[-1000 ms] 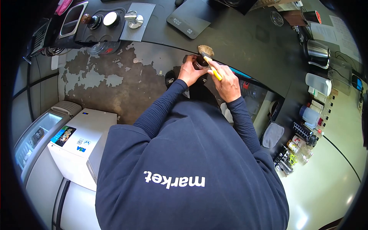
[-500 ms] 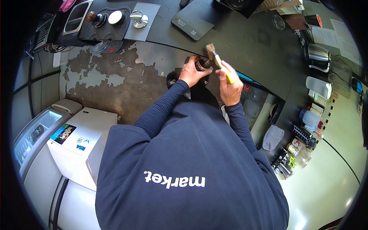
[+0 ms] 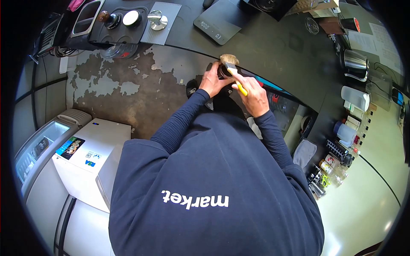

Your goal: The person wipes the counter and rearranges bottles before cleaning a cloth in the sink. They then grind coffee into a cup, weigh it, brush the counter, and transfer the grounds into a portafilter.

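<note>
My left hand is wrapped round a small dark round cup at the front edge of the black counter. In my right hand is a brush with a yellow handle. Its pale bristles spread over the far rim of the cup, at the counter's edge. The brush and fingers hide part of the cup's opening.
A scale lies on the counter beyond my hands. Left of it are a metal tamper and a black tray. A kettle stands at the right, and a white box-shaped appliance at the left.
My right hand and the brush have moved left, bringing the bristles over the cup's far rim. My left hand still holds the cup. The scale's display reads differently.
</note>
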